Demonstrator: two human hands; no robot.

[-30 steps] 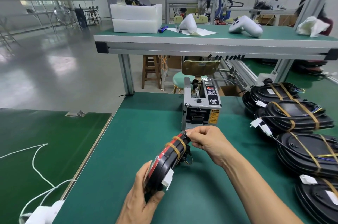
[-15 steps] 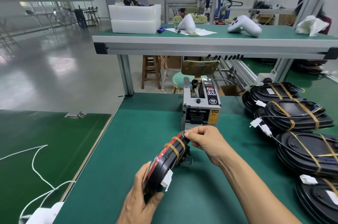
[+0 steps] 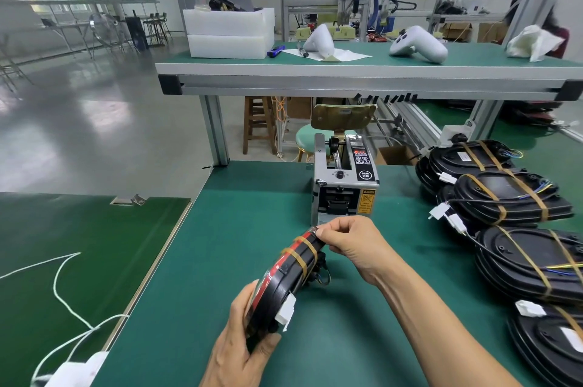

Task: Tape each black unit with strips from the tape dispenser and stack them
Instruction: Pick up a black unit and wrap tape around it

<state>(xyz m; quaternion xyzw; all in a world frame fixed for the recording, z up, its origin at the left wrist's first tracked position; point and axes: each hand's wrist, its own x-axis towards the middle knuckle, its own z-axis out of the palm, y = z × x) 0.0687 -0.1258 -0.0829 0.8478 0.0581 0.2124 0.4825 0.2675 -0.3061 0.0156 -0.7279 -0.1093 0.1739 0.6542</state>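
- While the black unit [image 3: 288, 279] is held on edge just above the green surface [image 3: 239, 228], near centre, the scene barely differs from a second ago: same tilt, same grips, only a slight shift of the view.
- Left hand [image 3: 243, 352]: fingers and thumb curl round the unit's near end, next to its white connector [image 3: 285, 312].
- Right hand [image 3: 353, 247]: fingertips pinch at the unit's far top edge, just in front of the tape dispenser [image 3: 345, 184]. Whether a tape end sits under the fingertips cannot be told.
- Change over the last second: almost none. The right hand has stayed at that far edge. Judgement: a strip end is probably being pressed down or smoothed, so taping of this unit looks close to done and stacking is not yet begun.
- Count, tape bands on the held unit: two tan strips [image 3: 299, 255] wrapped across its far half.
- Count, taped units on the right: at least five visible, some stacked. One at far right [image 3: 467, 156], one nearer [image 3: 511, 200], one more [image 3: 533, 263], one at the near right edge [image 3: 549, 342], and others partly hidden beneath.
- Count, dispensers: one, standing at the far centre of the surface.
- Left of the surface, a white cord [image 3: 60, 288] lies on a darker green mat [image 3: 38, 228].
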